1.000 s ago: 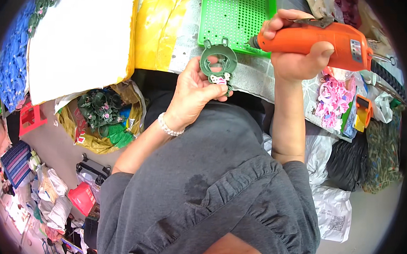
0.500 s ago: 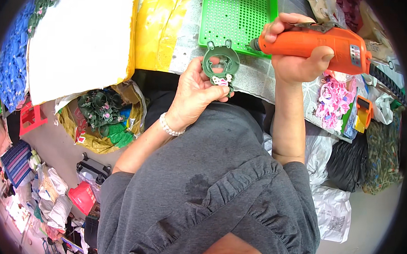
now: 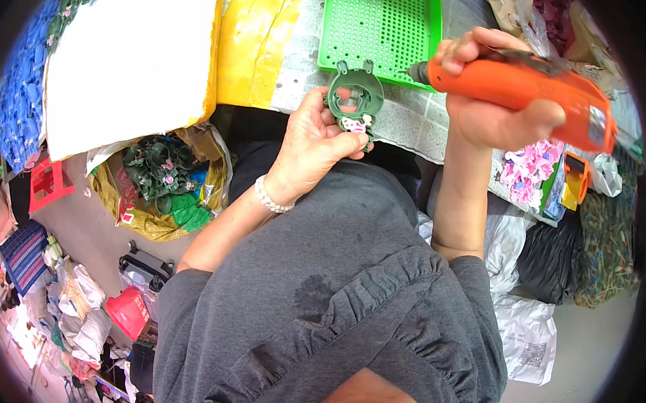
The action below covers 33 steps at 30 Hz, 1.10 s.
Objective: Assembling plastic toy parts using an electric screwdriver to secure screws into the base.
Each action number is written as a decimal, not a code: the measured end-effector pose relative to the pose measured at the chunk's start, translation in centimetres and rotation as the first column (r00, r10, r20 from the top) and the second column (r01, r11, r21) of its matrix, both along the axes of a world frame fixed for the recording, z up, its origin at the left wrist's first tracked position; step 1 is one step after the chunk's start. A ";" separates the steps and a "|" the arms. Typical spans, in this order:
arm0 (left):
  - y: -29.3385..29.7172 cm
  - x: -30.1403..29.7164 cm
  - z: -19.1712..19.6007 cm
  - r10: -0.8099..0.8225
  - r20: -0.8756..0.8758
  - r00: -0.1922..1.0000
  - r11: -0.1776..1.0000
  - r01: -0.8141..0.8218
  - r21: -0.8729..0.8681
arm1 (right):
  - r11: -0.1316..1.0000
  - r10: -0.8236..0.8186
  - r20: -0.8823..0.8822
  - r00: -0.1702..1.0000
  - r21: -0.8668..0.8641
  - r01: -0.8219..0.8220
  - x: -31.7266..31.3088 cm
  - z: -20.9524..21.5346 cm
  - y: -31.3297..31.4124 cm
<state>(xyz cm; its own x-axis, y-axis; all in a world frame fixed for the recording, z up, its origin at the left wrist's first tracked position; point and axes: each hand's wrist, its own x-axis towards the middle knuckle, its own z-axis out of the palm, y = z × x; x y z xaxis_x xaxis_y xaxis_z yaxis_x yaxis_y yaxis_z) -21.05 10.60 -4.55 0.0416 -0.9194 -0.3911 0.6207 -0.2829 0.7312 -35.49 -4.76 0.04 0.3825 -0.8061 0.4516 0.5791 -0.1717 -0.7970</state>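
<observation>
Between the thumb and fingers of my left hand (image 3: 313, 133) is a dark green plastic ring-shaped part (image 3: 376, 96) with two small ear-like lugs on top. A small pink-and-white figure (image 3: 357, 124) sits at its lower end, beside my thumb. My right hand (image 3: 478, 115) is wrapped round an orange electric screwdriver (image 3: 515, 91). Its dark tip points left, over the edge of a green perforated tray (image 3: 383, 24), apart from the green part. What the tray holds, if anything, is too small to tell.
A white board or sheet (image 3: 135, 56) with yellow tape (image 3: 254, 47) covers the table's left. Below it stands a yellow bag (image 3: 152, 226) of dark green parts. Pink parts (image 3: 530, 171) lie at the right edge, near a black bag (image 3: 551, 262). A red stool (image 3: 50, 186) stands far left.
My right hand has moved slightly right with the screwdriver, whose rear end now tilts lower. My left hand and the green part have shifted only slightly.
</observation>
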 end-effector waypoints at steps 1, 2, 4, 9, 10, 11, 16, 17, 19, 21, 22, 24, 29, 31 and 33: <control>-0.4 -0.2 0.6 -0.032 0.005 0.999 0.999 0.032 -0.003 | 0.998 0.023 0.007 1.000 -0.062 -0.023 -0.7 1.2 0.4; -0.3 -0.2 0.8 -0.024 0.007 1.000 1.000 0.024 -0.001 | 0.994 0.067 -0.002 0.998 -0.089 -0.067 -0.7 2.0 0.9; -0.1 -0.1 1.3 -0.039 -0.018 0.999 0.999 0.038 -0.027 | 0.975 0.163 -0.032 0.986 -0.148 -0.166 -0.8 3.6 1.9; -0.3 -0.3 2.1 -0.021 -0.009 1.000 1.000 0.021 -0.006 | 0.899 0.418 -0.018 0.908 -0.135 -0.416 -0.2 5.4 4.3; -0.3 -0.3 2.2 -0.026 -0.003 1.000 0.999 0.026 -0.021 | 0.916 0.379 -0.015 0.925 -0.134 -0.378 -0.2 5.3 5.0; -0.3 -0.3 2.2 -0.031 0.003 1.000 0.999 0.031 -0.035 | 0.908 0.389 -0.040 0.920 -0.155 -0.390 -0.1 5.2 5.2; 0.2 -0.4 2.1 0.001 0.002 1.000 0.999 -0.001 -0.037 | 0.917 0.379 0.003 0.925 -0.134 -0.375 0.7 4.1 6.3; 0.1 -0.5 2.3 -0.005 -0.002 1.000 0.999 0.005 -0.033 | 0.921 0.369 -0.001 0.929 -0.136 -0.366 0.6 4.2 6.5; 0.1 -0.5 2.6 -0.012 0.002 1.000 0.999 0.012 -0.035 | 0.921 0.375 -0.010 0.927 -0.113 -0.373 0.5 4.1 6.6; 0.5 -0.4 2.4 0.000 0.014 1.000 0.999 0.000 -0.032 | 0.918 0.383 -0.002 0.924 -0.112 -0.381 0.9 3.6 6.8; 0.5 -0.4 2.3 0.002 0.009 1.000 0.999 -0.001 -0.038 | 0.923 0.372 -0.004 0.928 -0.110 -0.370 0.9 3.5 6.9; 0.6 -0.5 2.3 0.002 0.002 1.000 0.999 -0.002 -0.043 | 0.927 0.359 -0.001 0.933 -0.113 -0.357 0.9 3.1 6.9; 0.8 -0.9 2.7 0.007 0.017 1.000 0.999 -0.006 -0.046 | 0.938 0.329 0.022 0.944 -0.120 -0.324 0.9 2.6 7.4; 0.9 -1.1 2.7 0.020 0.022 1.000 0.999 -0.019 -0.045 | 0.938 0.323 0.017 0.946 -0.137 -0.318 0.9 2.4 7.6; 1.0 -1.3 2.4 0.034 0.026 0.999 0.999 -0.033 -0.043 | 0.916 0.342 -0.011 0.940 -0.220 -0.336 1.1 2.5 7.2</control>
